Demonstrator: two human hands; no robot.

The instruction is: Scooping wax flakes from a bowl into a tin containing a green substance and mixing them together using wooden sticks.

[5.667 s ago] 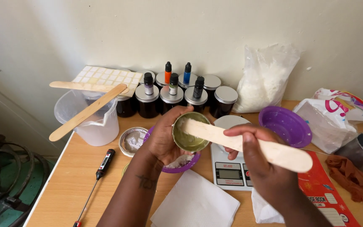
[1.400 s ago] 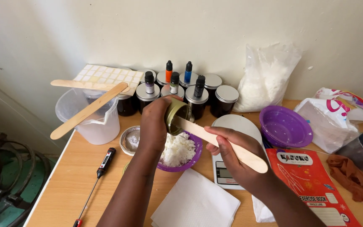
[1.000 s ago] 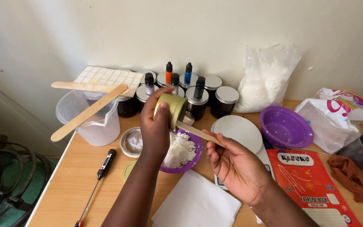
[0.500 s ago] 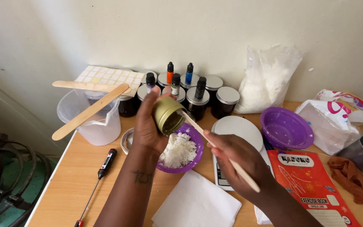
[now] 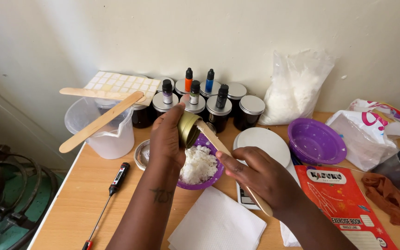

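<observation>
Tilted further since half a second ago, the gold tin (image 5: 188, 128) now lies on its side in the left hand (image 5: 165, 139) grip, above the purple bowl (image 5: 211, 178) of white flakes. Right hand (image 5: 260, 178) grips the wooden spatula (image 5: 214, 141), tip inside the tin. An orange exercise book (image 5: 336, 194) lies flat on the desk (image 5: 77, 194), right.

Behind your hands the dark jars (image 5: 218, 111) and dropper bottles (image 5: 194, 91) wall off the back of the desk (image 5: 79, 199). To your left, the plastic jug (image 5: 100, 129) with its wooden sticks (image 5: 99, 121) blocks the way. Bare desk lies between the thermometer (image 5: 112, 190) and the napkin (image 5: 216, 227).
</observation>
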